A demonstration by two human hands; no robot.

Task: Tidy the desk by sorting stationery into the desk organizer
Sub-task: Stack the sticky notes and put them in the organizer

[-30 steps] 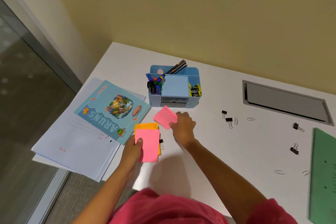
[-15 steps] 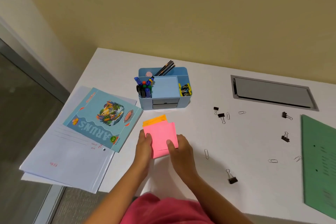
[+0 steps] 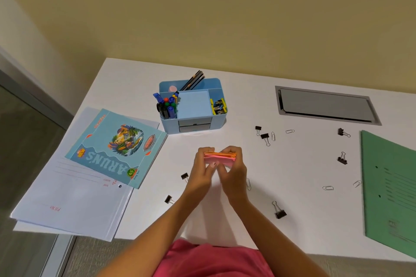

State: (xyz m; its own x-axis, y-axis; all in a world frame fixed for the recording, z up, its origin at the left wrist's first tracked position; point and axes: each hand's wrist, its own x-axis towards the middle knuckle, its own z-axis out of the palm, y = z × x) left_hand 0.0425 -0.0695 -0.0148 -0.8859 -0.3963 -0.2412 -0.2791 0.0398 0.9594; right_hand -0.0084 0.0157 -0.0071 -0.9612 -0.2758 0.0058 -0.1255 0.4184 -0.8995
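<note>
Both forearms extend forward from the near edge of the desk (image 3: 139,78) and converge in front of the desk organizer (image 3: 217,122). The left hand (image 3: 202,165) and right hand (image 3: 235,172) jointly grasp a stack of pink and orange sticky notes (image 3: 219,156). The stack is held edge-on above the desk, near the organizer's drawer face but apart from it. Left fingers curl over the stack's left end, right fingers over its right end. Both thumbs sit on the near face. Binder clips (image 3: 264,136) lie scattered right of the organizer. A notebook (image 3: 117,146) lies left of it.
</note>
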